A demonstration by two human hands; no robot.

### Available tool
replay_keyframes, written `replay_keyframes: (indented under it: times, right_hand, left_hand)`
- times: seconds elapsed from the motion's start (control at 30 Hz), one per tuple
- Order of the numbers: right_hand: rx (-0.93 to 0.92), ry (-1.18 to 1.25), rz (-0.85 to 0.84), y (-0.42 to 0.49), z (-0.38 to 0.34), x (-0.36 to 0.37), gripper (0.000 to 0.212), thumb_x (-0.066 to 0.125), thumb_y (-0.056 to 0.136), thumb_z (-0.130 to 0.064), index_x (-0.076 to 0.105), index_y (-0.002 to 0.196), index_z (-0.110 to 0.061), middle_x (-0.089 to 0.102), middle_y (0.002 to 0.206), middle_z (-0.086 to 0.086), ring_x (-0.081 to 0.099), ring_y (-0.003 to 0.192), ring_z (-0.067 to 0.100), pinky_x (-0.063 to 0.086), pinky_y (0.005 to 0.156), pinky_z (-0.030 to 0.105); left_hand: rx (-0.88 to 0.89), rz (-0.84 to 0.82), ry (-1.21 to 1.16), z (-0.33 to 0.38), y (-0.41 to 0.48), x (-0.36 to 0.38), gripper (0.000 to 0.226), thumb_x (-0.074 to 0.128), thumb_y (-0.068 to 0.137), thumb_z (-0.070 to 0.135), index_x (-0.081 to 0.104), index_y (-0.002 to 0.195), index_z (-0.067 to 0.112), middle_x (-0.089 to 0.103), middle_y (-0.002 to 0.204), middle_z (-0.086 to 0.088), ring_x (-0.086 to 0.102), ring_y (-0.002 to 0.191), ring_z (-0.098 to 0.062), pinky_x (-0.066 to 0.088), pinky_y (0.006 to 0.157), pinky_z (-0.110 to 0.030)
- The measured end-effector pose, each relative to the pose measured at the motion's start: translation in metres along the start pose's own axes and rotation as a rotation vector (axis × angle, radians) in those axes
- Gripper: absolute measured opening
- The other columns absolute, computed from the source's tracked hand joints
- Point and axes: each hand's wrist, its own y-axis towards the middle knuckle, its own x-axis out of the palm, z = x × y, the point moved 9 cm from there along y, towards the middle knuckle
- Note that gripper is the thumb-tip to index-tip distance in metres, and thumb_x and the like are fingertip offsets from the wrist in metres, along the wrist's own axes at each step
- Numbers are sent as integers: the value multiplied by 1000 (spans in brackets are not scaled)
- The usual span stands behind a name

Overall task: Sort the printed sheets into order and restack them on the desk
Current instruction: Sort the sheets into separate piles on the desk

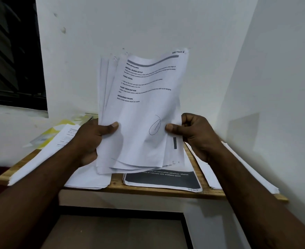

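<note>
At lower left a pile of sheets (pixel 40 164) lies on the desk (pixel 148 190). The left hand (pixel 92 139) and right hand (pixel 195 133) each grip a side of the bundle of sheets (pixel 141 112), held up at centre frame. More piles lie at lower centre (pixel 162 180) and right (pixel 238 169), so sorting looks part done; this bundle is not yet restacked.

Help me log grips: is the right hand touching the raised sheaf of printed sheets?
Touching. The head view shows the thumb of the right hand pressed on the front of the sheaf near its lower right edge, fingers curled behind it.
</note>
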Motion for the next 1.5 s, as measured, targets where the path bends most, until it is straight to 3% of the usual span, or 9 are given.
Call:
replay_keyframes:
  times: [0.17,0.37,0.6,0.77,0.9,1.03,1.23,1.4,1.5]
  right_hand:
    - [-3,-139,133,1,8,-21,69,97,63,-52,63,84,4,74,93,27,70,82,26,59,79,51]
    - [85,-43,41,-1,22,-27,29,65,104,-28,70,128,-13,78,120,5,75,109,27,60,90,43]
    - [76,-95,63,-2,22,-37,20,59,107,-18,72,120,-11,79,111,7,77,97,25,62,74,40]
    - [61,-69,91,0,26,-45,22,61,104,-10,71,122,-6,78,115,13,76,104,34,60,92,58]
    - [-1,30,53,0,29,-48,29,66,98,-4,69,127,-4,75,123,14,72,114,38,58,100,53]
    - [59,-387,196,5,49,-72,28,76,89,-8,76,116,-17,80,113,-2,77,101,19,60,98,47]
    - [40,-439,378,2,48,-94,23,76,91,-18,77,113,-19,78,110,-6,76,95,13,62,91,40]
    - [258,-259,187,-4,88,-85,34,73,94,-3,72,127,-8,77,121,6,78,100,26,62,92,49]
    - [286,-212,115,-10,100,-70,30,72,95,-3,74,125,-6,78,118,6,78,100,28,61,94,51]
  left_hand:
    - [21,82,6,0,7,-3,30,74,95,17,69,123,9,76,116,-13,73,98,-32,59,86,-46]
    - [71,113,17,4,11,-2,33,69,99,17,66,131,8,75,116,-10,72,100,-31,58,92,-47]
    - [175,97,67,15,22,-7,39,70,98,22,67,136,16,75,124,-1,72,114,-24,57,98,-43]
    - [230,139,117,18,20,-3,36,74,97,28,68,131,20,77,111,11,73,106,-14,59,96,-38]
    - [239,114,124,17,22,-3,32,78,93,34,73,123,24,77,121,4,73,114,-22,56,103,-48]
    - [217,114,120,9,23,8,28,69,101,19,67,129,19,76,105,10,74,91,-8,60,86,-30]
    - [222,176,108,5,27,0,24,67,102,17,65,126,22,73,103,15,71,89,-2,57,73,-18]
    - [234,215,57,12,35,-29,35,80,93,25,72,126,17,77,119,5,73,114,-19,57,102,-41]
    - [227,212,62,11,37,-32,36,81,92,25,73,126,18,77,121,4,73,114,-20,57,103,-44]
